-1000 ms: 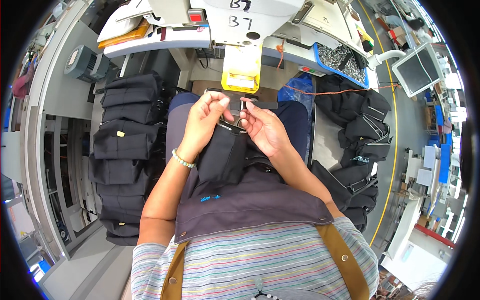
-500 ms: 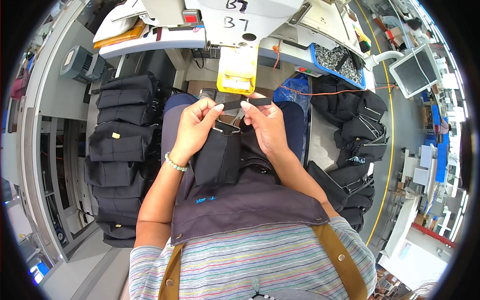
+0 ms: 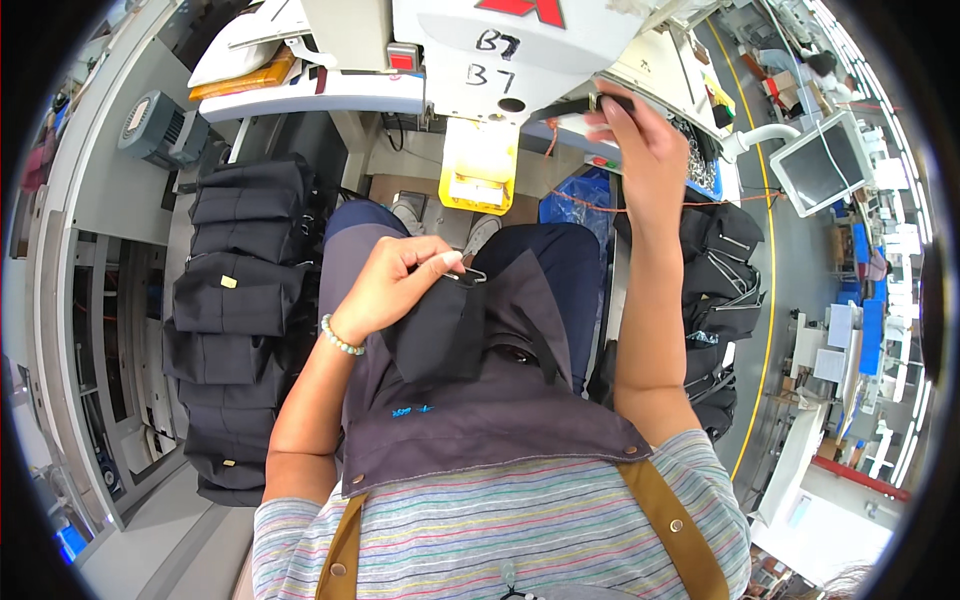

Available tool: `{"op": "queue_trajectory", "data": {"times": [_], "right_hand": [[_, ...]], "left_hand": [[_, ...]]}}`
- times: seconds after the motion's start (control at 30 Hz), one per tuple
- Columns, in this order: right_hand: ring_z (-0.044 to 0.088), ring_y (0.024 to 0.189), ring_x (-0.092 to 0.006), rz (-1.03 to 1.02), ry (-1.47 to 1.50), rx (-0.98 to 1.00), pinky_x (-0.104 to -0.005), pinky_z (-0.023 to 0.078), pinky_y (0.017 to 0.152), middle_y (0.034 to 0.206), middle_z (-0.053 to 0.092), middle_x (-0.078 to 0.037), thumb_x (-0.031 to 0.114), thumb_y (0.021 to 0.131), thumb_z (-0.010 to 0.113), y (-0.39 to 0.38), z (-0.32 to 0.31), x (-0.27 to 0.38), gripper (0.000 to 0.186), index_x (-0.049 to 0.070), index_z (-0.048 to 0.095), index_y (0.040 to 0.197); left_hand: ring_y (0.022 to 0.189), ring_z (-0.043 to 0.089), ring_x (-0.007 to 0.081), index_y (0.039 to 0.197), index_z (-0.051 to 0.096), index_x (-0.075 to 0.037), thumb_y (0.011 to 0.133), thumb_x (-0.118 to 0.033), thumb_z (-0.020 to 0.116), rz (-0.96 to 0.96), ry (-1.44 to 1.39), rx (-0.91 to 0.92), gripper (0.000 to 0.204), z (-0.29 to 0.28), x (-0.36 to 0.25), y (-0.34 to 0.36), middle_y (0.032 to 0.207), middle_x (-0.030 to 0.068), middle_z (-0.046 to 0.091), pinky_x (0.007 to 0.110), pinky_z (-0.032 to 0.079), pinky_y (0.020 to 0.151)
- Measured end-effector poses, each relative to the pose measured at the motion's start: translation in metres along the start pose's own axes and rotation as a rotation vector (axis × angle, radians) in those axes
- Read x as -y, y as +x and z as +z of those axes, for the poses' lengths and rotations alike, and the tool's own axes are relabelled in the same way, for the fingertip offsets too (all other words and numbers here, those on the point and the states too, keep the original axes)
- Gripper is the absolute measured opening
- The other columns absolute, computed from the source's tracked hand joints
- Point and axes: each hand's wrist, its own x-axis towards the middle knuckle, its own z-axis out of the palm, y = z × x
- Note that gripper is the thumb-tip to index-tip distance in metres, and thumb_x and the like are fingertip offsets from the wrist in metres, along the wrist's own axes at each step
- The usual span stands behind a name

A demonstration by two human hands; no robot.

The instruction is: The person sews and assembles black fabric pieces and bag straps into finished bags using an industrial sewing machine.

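Note:
My left hand [image 3: 398,282] is closed on the top of a black fabric piece [image 3: 438,335] lying over my apron, with a metal loop [image 3: 474,275] at its upper edge beside my fingertips. Up at the right side of the machine head, my right hand [image 3: 648,155] grips a black strap [image 3: 560,110]; a small shiny piece shows by its fingertips. The white machine head [image 3: 450,60] stands in front of me, and a lit yellow plastic holder [image 3: 452,160] sits beneath it.
Stacked black bags [image 3: 230,330] stand at my left, a grey motor [image 3: 150,125] behind them. Black items with metal frames [image 3: 720,290] pile at my right, beside a blue tray of metal parts [image 3: 708,185] and a screen [image 3: 820,160]. A co-worker [image 3: 820,62] is in the far right background.
My hands were together over my lap on the strap; my right hand has since carried it up and right toward the machine. My left hand stays low on the fabric piece.

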Motion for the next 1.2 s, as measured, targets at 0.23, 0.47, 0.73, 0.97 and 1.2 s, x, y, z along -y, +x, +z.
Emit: {"op": "queue_trajectory", "data": {"times": [0.23,0.47,0.73,0.97,1.2], "right_hand": [[0.067,0.067,-0.0154,-0.033,-0.335,0.418,-0.0308,0.053,0.06,0.078,0.071,-0.011,0.012,0.094,0.06,0.059,0.021,-0.017,0.021,-0.006,0.069,0.101],[0.055,0.054,-0.0178,-0.165,-0.493,0.539,-0.0372,0.044,0.054,0.067,0.064,-0.014,0.002,0.082,0.055,0.066,0.023,-0.027,0.025,-0.006,0.068,0.101],[0.063,0.067,-0.0298,-0.095,-0.552,0.553,-0.0403,0.05,0.064,0.08,0.068,-0.021,0.001,0.077,0.054,0.062,0.033,-0.014,0.028,-0.004,0.067,0.102],[0.066,0.084,-0.0393,-0.354,-0.593,0.573,-0.0445,0.052,0.074,0.088,0.068,-0.024,0.006,0.077,0.059,0.069,0.031,-0.036,0.024,-0.005,0.065,0.097],[0.063,0.073,-0.0428,-0.227,-0.534,0.491,-0.0464,0.05,0.066,0.076,0.064,-0.025,0.007,0.075,0.06,0.054,0.033,-0.029,0.017,-0.006,0.064,0.084]], "left_hand": [[0.068,0.068,0.0224,0.091,0.071,0.001,0.096,-0.01,0.066,0.201,0.351,-0.033,0.013,0.003,-0.004,-0.005,0.077,0.0129,0.069,0.031,0.05,0.064],[0.062,0.066,0.0221,0.122,0.069,-0.004,0.092,-0.005,0.068,0.235,0.278,-0.175,0.03,0.012,-0.022,0.0,0.073,0.0128,0.067,0.031,0.049,0.061],[0.06,0.066,0.0281,0.139,0.058,-0.008,0.091,-0.008,0.065,0.259,0.644,-0.232,0.048,0.009,-0.027,0.014,0.067,0.0119,0.064,0.04,0.051,0.058],[0.059,0.063,0.0303,0.139,0.056,-0.001,0.089,-0.003,0.061,0.303,0.802,-0.257,0.05,0.012,-0.023,0.025,0.066,0.0136,0.06,0.043,0.048,0.059],[0.063,0.063,0.0305,0.132,0.056,0.002,0.089,-0.004,0.063,0.29,0.952,-0.235,0.044,0.012,-0.013,0.037,0.075,0.0149,0.062,0.044,0.048,0.059]]}}
